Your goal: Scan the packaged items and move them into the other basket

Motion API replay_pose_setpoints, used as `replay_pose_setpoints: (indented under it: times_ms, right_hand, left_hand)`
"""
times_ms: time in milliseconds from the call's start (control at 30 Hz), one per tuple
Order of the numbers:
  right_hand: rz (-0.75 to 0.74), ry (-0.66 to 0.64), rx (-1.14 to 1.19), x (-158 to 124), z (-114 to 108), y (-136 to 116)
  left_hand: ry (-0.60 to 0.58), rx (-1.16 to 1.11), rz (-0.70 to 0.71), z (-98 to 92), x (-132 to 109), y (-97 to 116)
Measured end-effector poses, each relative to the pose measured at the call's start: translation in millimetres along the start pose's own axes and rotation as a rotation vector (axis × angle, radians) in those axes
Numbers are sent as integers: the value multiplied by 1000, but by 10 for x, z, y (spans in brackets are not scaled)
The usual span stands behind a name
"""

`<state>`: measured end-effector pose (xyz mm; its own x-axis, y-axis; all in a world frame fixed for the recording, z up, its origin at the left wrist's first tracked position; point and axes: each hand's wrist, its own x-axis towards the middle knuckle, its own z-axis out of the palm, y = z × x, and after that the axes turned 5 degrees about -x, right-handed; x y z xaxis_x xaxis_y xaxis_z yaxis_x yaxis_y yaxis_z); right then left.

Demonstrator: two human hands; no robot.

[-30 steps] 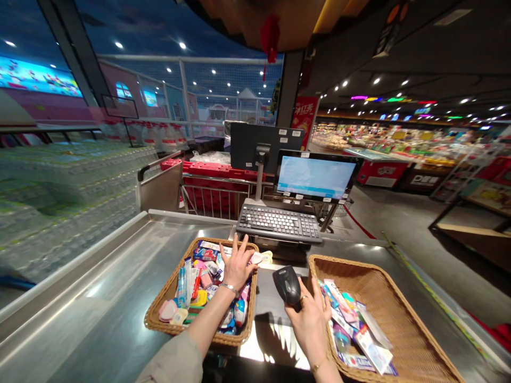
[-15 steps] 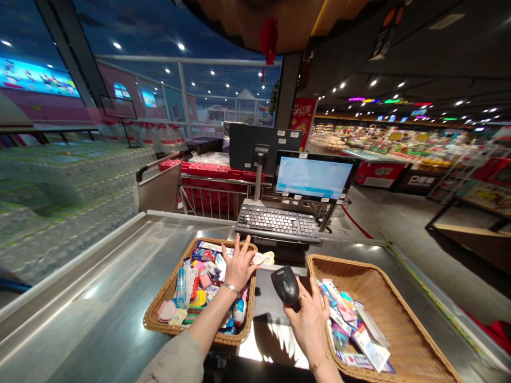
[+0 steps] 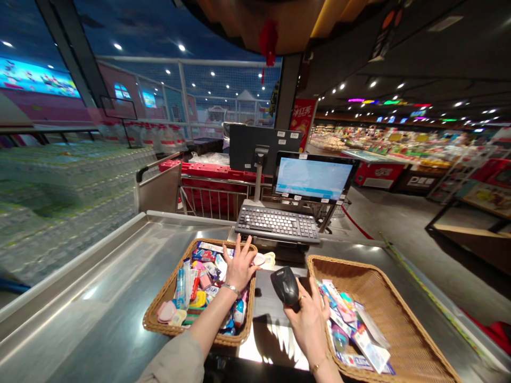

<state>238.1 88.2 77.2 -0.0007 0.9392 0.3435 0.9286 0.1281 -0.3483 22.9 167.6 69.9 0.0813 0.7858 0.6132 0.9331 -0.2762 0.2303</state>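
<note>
My left hand [image 3: 238, 266] hovers over the far right part of the left wicker basket [image 3: 159, 314], fingers spread, with a small pink-and-white item [image 3: 259, 259] at its fingertips; whether it grips that item is unclear. The basket is full of several small colourful packets [image 3: 199, 290]. My right hand [image 3: 309, 319] is closed round a black barcode scanner [image 3: 285, 284], held above the steel counter between the two baskets. The right wicker basket [image 3: 403, 314] holds several packets [image 3: 351, 324] along its left side.
A keyboard [image 3: 277, 223] and a lit screen [image 3: 313, 178] stand just beyond the baskets. The steel counter [image 3: 99, 303] stretches away to the left. Behind are red shopping baskets [image 3: 211, 173], a metal railing and shop aisles on the right.
My left hand rose slightly and shifted toward the basket's far rim. The scanner in my right hand moved a little left and up.
</note>
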Motion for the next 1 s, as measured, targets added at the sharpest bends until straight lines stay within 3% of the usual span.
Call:
replay_pose_setpoints:
  times_ms: [633,1000]
  right_hand:
    - [-20,24,-8,-10,76,62]
    - [92,97,-32,-33,39,191]
  left_hand:
    - [3,-1,7,28,31,22]
    - [-9,-34,43,61,94,149]
